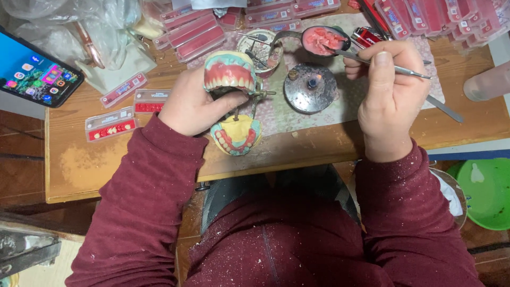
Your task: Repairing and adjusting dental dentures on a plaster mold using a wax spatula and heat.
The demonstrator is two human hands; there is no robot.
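Hands raised over the wooden bench (79,165): your left hand (194,106) grips the hinged pink-and-green denture model (231,101); your right hand (390,90) pinches a thin metal wax tool (409,70).

Burner (310,88) right of denture model (232,101); phone (34,72) far left

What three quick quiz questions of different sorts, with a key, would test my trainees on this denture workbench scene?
1. True or false: the left hand holds the open denture articulator.
2. Which hand holds the thin metal wax tool?
3. The small burner sits: A) left of the articulator, B) between the two hands, C) on the smartphone.

Key: 1 true; 2 the right hand; 3 B.
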